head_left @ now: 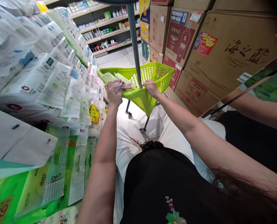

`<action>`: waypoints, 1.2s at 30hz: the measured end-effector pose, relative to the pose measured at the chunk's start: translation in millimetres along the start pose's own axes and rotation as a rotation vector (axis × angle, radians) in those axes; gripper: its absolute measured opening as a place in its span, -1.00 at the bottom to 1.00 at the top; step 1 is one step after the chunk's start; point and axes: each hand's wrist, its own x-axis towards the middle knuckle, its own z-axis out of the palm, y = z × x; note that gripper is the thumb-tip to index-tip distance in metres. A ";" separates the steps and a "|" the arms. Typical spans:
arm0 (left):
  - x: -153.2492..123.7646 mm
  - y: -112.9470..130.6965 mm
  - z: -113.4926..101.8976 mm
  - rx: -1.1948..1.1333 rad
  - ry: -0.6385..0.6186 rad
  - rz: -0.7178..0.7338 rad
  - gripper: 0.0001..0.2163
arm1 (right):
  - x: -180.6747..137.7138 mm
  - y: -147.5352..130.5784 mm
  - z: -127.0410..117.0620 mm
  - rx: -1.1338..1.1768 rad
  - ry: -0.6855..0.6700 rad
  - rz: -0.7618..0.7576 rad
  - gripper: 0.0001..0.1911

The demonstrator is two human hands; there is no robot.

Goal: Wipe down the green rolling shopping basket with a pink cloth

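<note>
A lime-green plastic shopping cart basket (163, 74) with lattice sides stands in front of me on thin legs with casters. My left hand (113, 96) is closed around a crumpled greyish-pink cloth (121, 85), resting at the basket's near left rim. Just right of the grey upright pole (135, 43), my right hand (151, 88) wraps over the near rim, its fingers partly hidden. Inside the basket, behind the cloth, lies a pale flat item (109, 77) that I cannot make out.
Stacked tissue packs (33, 81) crowd the left side. Cardboard cartons (227, 53) are piled on the right, with a mirror-like panel (266, 84) nearer me. Shelves of bottles and boxes (112, 28) stand at the back beyond the tiled floor (123, 57).
</note>
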 end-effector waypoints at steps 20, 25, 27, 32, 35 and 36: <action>5.9 14.0 -2.7 0.008 -0.113 0.017 -0.87 | 0.4 6.8 -9.9 -0.029 -0.066 0.003 -0.56; 8.5 12.7 -2.0 0.011 -0.120 0.010 -0.84 | 2.1 8.6 -7.1 -0.008 -0.049 -0.005 -0.55; 9.4 13.8 -1.5 0.008 -0.123 0.010 -0.84 | 3.0 10.4 -7.4 -0.009 -0.059 -0.025 -0.54; 11.5 9.8 0.7 0.023 -0.113 -0.002 -0.85 | 5.2 14.6 -7.1 -0.010 -0.078 -0.048 -0.49; 12.5 2.7 3.0 0.026 -0.087 -0.007 -0.85 | 6.6 16.4 -5.8 -0.005 -0.071 -0.032 -0.49; 12.8 0.7 3.9 0.022 -0.077 -0.008 -0.85 | 7.3 17.1 -5.5 -0.003 -0.072 -0.034 -0.49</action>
